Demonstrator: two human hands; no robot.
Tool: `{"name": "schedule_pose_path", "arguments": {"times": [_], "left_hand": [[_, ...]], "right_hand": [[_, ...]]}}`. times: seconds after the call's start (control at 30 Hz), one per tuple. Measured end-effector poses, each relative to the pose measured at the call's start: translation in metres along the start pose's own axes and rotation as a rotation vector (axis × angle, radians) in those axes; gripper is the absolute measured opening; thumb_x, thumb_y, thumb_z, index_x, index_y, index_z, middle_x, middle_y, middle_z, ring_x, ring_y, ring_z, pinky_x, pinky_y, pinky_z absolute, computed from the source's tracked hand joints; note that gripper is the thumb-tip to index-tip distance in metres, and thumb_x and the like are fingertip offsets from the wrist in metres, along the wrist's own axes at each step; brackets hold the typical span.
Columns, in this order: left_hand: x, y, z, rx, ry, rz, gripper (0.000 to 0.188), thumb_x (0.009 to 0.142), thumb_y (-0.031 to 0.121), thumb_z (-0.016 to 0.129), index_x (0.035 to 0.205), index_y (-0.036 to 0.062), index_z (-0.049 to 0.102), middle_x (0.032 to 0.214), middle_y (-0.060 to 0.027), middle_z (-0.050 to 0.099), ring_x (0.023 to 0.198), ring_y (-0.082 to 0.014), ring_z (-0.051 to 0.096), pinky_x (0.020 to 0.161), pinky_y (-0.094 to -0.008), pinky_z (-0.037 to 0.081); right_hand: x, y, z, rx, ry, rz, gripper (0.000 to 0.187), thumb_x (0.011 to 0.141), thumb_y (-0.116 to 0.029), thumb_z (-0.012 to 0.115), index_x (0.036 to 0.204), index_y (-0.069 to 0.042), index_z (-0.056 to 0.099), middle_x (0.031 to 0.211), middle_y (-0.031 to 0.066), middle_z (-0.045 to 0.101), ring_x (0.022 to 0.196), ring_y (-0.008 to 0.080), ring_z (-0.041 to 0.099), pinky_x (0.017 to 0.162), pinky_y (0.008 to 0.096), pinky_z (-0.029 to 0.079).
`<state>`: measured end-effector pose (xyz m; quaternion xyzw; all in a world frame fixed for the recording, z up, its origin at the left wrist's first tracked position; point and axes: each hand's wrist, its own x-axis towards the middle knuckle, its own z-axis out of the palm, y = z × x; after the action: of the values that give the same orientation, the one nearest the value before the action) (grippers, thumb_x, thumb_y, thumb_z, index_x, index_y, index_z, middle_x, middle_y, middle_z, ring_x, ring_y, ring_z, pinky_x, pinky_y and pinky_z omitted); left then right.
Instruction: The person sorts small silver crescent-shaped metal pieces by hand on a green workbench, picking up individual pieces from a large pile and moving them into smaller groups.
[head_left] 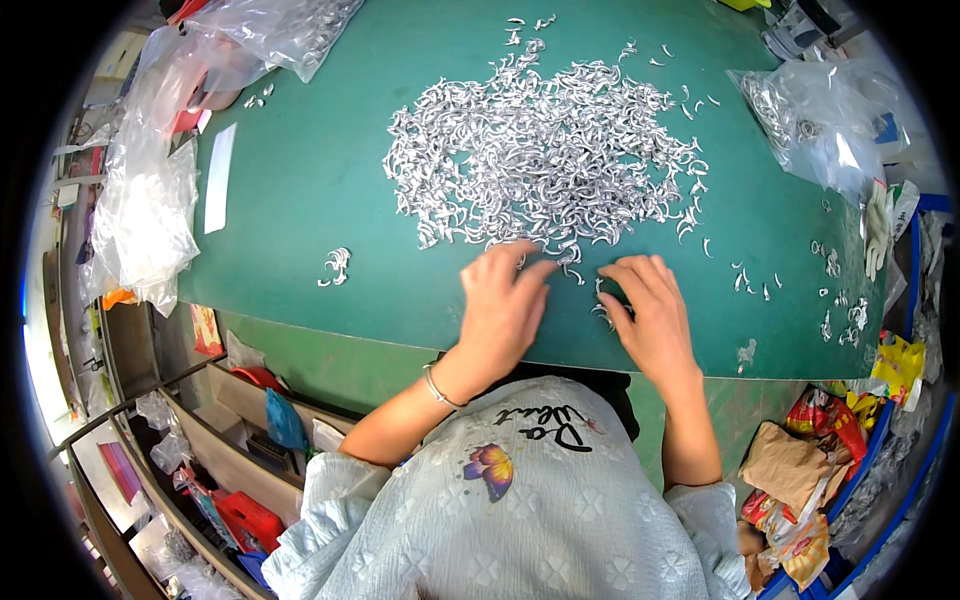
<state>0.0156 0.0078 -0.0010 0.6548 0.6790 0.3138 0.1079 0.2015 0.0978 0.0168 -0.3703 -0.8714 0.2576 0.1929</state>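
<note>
A wide pile of small curved silver metal pieces [540, 150] lies on the green tabletop [300, 190]. My left hand [502, 300] is at the pile's near edge, thumb and fingers apart, with the fingertips by some loose pieces. To its right, my right hand [650, 315] hovers low over the table, fingers bent and thumb spread away from them. A few pieces [602, 312] lie beside its thumb, partly hidden by the hand. Between the two hands, several stray pieces [570, 265] trail off the pile. I see nothing held in either hand.
Small clusters of pieces lie at the left [338, 265] and right [855, 315]. A white strip [219, 178] and clear plastic bags [150, 220] are at the left; another bag [815, 120] of parts is at the far right. Below the left edge stands an open drawer [240, 400].
</note>
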Motion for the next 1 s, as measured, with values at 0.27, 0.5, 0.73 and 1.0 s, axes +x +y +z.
{"name": "schedule_pose_path", "arguments": {"times": [0.27, 0.5, 0.73, 1.0], "left_hand": [[0.007, -0.007, 0.003, 0.03, -0.035, 0.053, 0.025, 0.079, 0.006, 0.073, 0.103, 0.0112, 0.069, 0.115, -0.0061, 0.056, 0.106, -0.0264, 0.052, 0.086, -0.0395, 0.035], [-0.013, 0.007, 0.002, -0.108, -0.106, 0.123, 0.031, 0.08, 0.002, 0.07, 0.11, 0.0, 0.064, 0.111, -0.0106, 0.06, 0.098, -0.0262, 0.057, 0.083, -0.0373, 0.04], [-0.02, 0.022, 0.02, -0.283, -0.186, 0.119, 0.037, 0.08, -0.002, 0.068, 0.116, -0.0032, 0.06, 0.118, -0.0148, 0.058, 0.104, -0.0317, 0.057, 0.09, -0.0416, 0.045], [-0.001, 0.041, 0.035, -0.229, -0.197, 0.247, 0.045, 0.08, -0.002, 0.063, 0.124, -0.0044, 0.056, 0.13, -0.0187, 0.053, 0.122, -0.0366, 0.05, 0.102, -0.0461, 0.043]], "right_hand": [[-0.002, 0.005, 0.0, 0.175, -0.123, 0.006, 0.017, 0.081, -0.005, 0.07, 0.097, -0.002, 0.064, 0.095, 0.0078, 0.057, 0.091, 0.0287, 0.054, 0.08, 0.0394, 0.043], [0.011, -0.005, 0.026, -0.022, 0.092, 0.007, 0.012, 0.08, -0.009, 0.073, 0.085, -0.005, 0.063, 0.088, 0.0066, 0.059, 0.087, 0.0278, 0.054, 0.075, 0.0394, 0.04], [-0.016, 0.056, -0.024, -0.357, 0.299, 0.248, 0.007, 0.082, -0.007, 0.071, 0.085, -0.005, 0.064, 0.085, 0.008, 0.061, 0.085, 0.0276, 0.056, 0.075, 0.0388, 0.04], [-0.018, 0.063, -0.032, -0.356, 0.406, 0.315, 0.02, 0.086, -0.01, 0.069, 0.105, -0.003, 0.064, 0.101, 0.0116, 0.062, 0.097, 0.0302, 0.056, 0.086, 0.0408, 0.043]]}}
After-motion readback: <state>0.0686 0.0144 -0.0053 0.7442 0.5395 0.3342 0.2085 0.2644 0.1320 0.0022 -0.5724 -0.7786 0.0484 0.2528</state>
